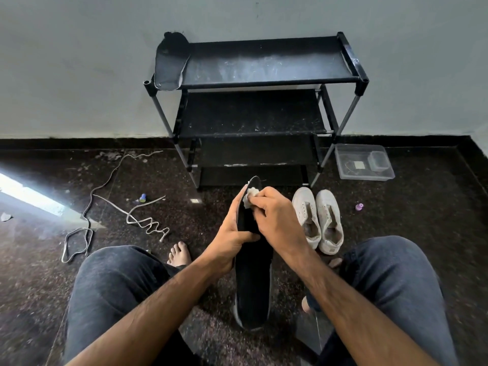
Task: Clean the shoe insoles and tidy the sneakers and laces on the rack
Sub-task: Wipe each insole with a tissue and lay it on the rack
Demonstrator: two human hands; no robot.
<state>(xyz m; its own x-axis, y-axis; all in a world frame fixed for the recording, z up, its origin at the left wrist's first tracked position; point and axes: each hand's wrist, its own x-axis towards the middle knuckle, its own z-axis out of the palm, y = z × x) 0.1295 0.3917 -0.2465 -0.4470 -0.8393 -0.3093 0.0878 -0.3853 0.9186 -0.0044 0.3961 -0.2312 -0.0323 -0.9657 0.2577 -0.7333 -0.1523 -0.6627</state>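
The left hand (232, 233) grips the black insole (253, 281) at mid-length; the right hand (274, 215) pinches a wipe (250, 196) on it (light, flexible; likely needs mid-length support).

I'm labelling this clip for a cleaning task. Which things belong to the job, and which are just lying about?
Job: insole in left hand; white wad in right hand; second insole; rack; sneakers; laces.

Lying about: clear tub; purple cap; small blue bottle.
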